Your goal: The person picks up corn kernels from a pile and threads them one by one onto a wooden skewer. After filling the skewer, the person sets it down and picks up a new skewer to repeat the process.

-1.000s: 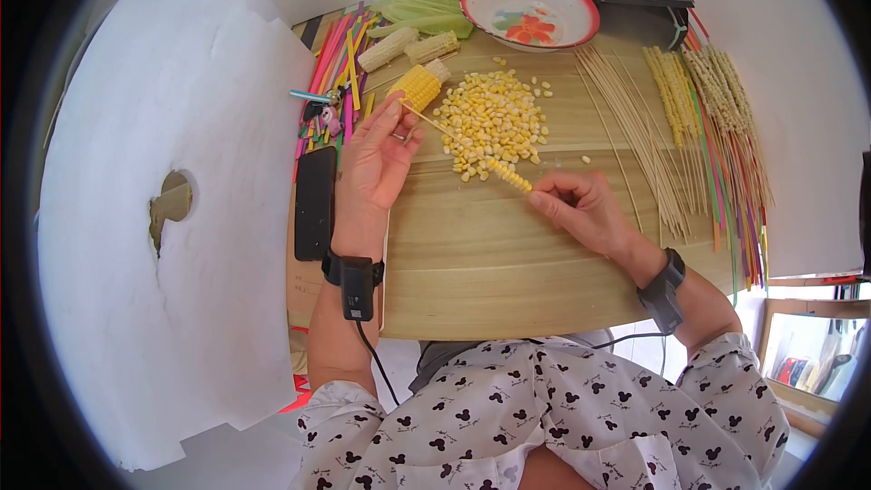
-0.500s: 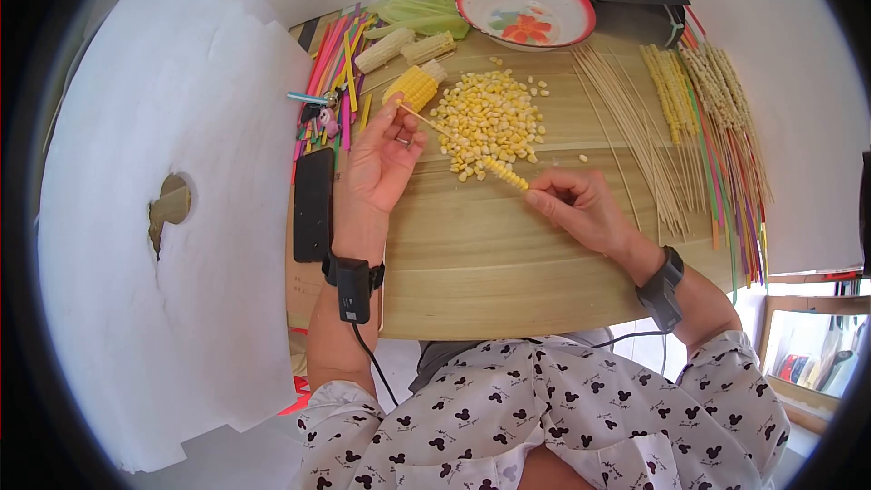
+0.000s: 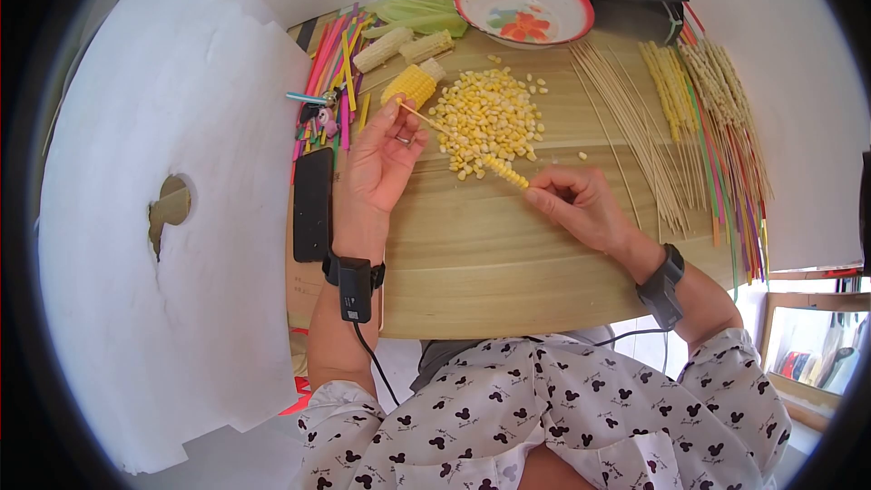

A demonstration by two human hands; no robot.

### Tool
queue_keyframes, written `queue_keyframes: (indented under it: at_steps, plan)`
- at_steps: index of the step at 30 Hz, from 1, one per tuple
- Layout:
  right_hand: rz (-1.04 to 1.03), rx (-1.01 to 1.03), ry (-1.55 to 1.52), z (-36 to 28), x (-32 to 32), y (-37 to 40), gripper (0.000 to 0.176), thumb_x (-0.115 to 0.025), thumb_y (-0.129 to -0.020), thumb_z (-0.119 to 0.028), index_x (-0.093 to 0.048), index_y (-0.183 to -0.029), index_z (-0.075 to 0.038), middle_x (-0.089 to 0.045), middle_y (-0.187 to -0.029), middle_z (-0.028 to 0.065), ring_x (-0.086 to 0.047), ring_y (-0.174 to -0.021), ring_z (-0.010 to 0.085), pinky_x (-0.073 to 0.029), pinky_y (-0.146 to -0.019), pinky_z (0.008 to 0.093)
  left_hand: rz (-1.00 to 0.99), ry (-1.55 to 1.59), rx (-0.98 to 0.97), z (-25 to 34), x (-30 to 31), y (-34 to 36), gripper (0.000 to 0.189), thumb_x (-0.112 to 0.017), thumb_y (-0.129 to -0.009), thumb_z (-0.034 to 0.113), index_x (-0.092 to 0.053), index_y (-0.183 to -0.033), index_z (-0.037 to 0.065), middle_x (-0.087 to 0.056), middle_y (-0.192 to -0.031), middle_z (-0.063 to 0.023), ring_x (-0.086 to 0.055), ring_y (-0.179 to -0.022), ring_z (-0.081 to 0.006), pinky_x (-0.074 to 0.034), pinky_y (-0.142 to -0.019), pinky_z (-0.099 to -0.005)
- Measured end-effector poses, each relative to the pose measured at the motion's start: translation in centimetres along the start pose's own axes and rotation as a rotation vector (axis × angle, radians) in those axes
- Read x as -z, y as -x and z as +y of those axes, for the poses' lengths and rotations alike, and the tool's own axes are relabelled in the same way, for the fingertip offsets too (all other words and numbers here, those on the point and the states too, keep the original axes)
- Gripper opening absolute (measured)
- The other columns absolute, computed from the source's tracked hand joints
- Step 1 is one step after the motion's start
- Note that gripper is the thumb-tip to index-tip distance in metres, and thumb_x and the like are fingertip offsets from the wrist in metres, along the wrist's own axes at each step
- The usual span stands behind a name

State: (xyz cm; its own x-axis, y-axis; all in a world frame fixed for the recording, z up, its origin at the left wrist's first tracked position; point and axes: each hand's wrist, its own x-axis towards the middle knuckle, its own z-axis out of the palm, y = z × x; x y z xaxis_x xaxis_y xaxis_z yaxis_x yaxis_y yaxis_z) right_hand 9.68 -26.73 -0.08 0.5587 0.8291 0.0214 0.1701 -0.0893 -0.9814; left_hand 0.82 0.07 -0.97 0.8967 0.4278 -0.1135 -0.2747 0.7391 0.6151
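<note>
A thin wooden skewer (image 3: 423, 117) slants between my two hands, with a row of yellow corn kernels (image 3: 505, 172) threaded along its right part. My left hand (image 3: 384, 156) pinches the skewer's upper left end between thumb and fingertips, palm turned up. At the other end, my right hand (image 3: 578, 206) grips with thumb and index finger right by the last threaded kernels. Beneath the skewer lies a pile of loose corn kernels (image 3: 490, 113). A partly stripped corn cob (image 3: 409, 85) sits just beyond my left fingertips.
Bare cobs (image 3: 383, 49) and green husk (image 3: 419, 13) lie at the back left beside coloured strips (image 3: 337, 54). A black phone (image 3: 313, 204) is by my left wrist. An enamel basin (image 3: 524, 7) stands behind. Bare skewers (image 3: 635, 118) and kernel-threaded skewers (image 3: 670, 91) lie right.
Both hands keep their places and hold on the skewer. Only a very slight shift of the whole view shows.
</note>
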Motion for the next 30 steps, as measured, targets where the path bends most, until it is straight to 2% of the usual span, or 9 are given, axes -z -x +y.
queue_keyframes:
  at_steps: [13,15,21,24,30]
  plan:
    - [0.034,-0.034,0.044,-0.6,0.0,0.2,0.014,-0.060,-0.091,-0.013,-0.061,-0.084,-0.001,-0.043,-0.063,-0.0069,-0.034,-0.057,0.0012,-0.029,-0.048,0.0218,-0.016,-0.172,0.062,-1.5,-1.6,0.8,0.025,-0.062,-0.090,0.013,-0.059,-0.111,0.001,-0.061,-0.097,-0.0057,-0.055,-0.083,-0.0117,-0.047,-0.073,-0.0285]
    - [0.040,0.017,0.071,-0.6,0.0,0.1,0.014,-0.060,-0.091,-0.013,-0.061,-0.085,-0.001,-0.044,-0.062,-0.0058,-0.035,-0.057,0.0016,-0.029,-0.048,0.0221,-0.037,-0.188,0.072,-2.0,-1.7,0.9,0.025,-0.062,-0.090,0.013,-0.059,-0.111,0.000,-0.061,-0.097,-0.0058,-0.055,-0.083,-0.0114,-0.047,-0.073,-0.0281]
    - [0.074,0.019,0.055,-0.3,0.0,0.1,0.014,-0.061,-0.090,-0.013,-0.061,-0.085,-0.001,-0.046,-0.063,-0.0053,-0.037,-0.057,0.0021,-0.031,-0.049,0.0219,-0.126,-0.240,0.155,-3.7,-2.5,1.8,0.026,-0.061,-0.089,0.008,-0.061,-0.113,-0.002,-0.063,-0.102,-0.0089,-0.057,-0.083,-0.0120,-0.049,-0.074,-0.0294]
    - [0.082,0.035,0.033,-0.4,0.0,0.1,0.014,-0.061,-0.090,-0.013,-0.061,-0.085,-0.001,-0.046,-0.063,-0.0052,-0.037,-0.057,0.0021,-0.031,-0.049,0.0218,-0.124,-0.274,0.172,-4.2,-3.1,2.2,0.024,-0.064,-0.087,0.008,-0.064,-0.109,-0.002,-0.066,-0.103,-0.0114,-0.059,-0.083,-0.0125,-0.049,-0.073,-0.0274]
    - [0.097,0.058,0.028,-0.1,-0.1,0.0,0.014,-0.062,-0.090,-0.013,-0.061,-0.084,-0.001,-0.046,-0.063,-0.0052,-0.037,-0.058,0.0019,-0.031,-0.049,0.0219,-0.163,-0.331,0.182,-4.7,-3.2,2.4,0.024,-0.065,-0.087,0.009,-0.065,-0.108,-0.002,-0.066,-0.093,-0.0084,-0.060,-0.080,-0.0135,-0.049,-0.071,-0.0276]
